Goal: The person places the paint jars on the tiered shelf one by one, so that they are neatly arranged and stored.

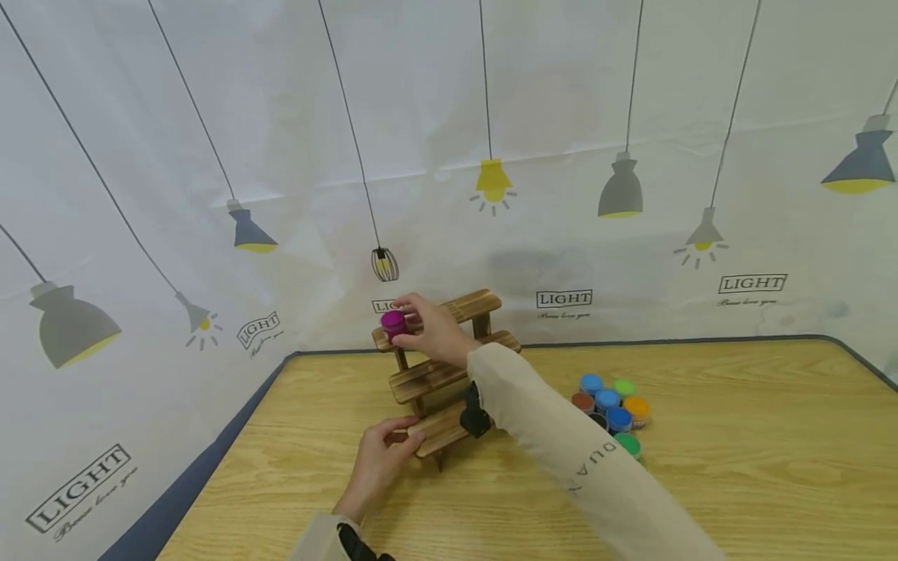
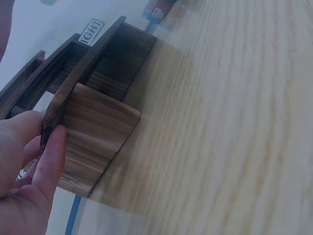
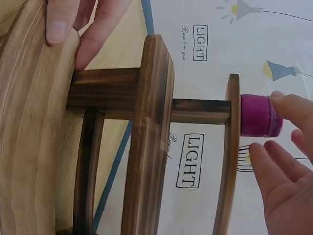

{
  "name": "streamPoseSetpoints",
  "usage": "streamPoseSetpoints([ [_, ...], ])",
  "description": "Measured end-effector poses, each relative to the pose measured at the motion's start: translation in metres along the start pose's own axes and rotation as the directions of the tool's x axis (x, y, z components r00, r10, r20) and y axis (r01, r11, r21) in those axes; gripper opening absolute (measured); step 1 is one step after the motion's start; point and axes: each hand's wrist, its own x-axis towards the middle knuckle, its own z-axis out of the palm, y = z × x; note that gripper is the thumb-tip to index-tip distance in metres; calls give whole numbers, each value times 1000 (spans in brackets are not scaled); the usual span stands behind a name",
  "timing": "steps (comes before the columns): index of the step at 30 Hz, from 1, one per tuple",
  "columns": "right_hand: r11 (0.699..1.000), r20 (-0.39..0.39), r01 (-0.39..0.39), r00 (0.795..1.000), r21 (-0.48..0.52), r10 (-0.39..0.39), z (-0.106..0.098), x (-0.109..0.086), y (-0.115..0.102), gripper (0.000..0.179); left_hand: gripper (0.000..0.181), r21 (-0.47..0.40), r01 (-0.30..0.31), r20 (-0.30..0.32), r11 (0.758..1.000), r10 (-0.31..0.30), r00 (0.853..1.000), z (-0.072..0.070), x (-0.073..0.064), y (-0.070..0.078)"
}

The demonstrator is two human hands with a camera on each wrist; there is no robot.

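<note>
A three-tier wooden display stand stands on the table, tiers rising toward the wall. My left hand pinches the near left end of its lowest tier, the thumb on top and fingers beneath, as the left wrist view of the hand also shows. On the left end of the top tier sits a small purple paint jar. My right hand is spread around this jar. In the right wrist view one fingertip touches the jar's lid end, while another digit stands slightly apart from its side.
Several small paint jars with blue, green, orange and brown lids stand in a cluster on the table, right of the stand. Behind the table hangs a pale backdrop printed with lamps. My right forearm crosses in front of the stand's right side.
</note>
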Motion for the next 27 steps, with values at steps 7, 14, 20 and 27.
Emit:
streamPoseSetpoints([
  [7, 1000, -16, 17, 1000, -18, -17, -18, -11, -4, 48, 29, 0, 2, -13, 1000, -2, 1000, 0, 0, 0],
  [14, 997, -4, 50, 999, -66, -51, -33, -24, -4, 46, 28, -14, 10, -24, 1000, -10, 1000, 0, -1, 0],
  [20, 989, 63, 134, 989, -65, -130, -47, -44, -1, 42, 28, -21, 7, -30, 1000, -7, 1000, 0, -2, -1],
  [27, 983, 33, 179, 984, -51, -177, -72, -66, -5, 38, 32, -26, -9, -16, 1000, 8, 1000, 1, -3, 2],
])
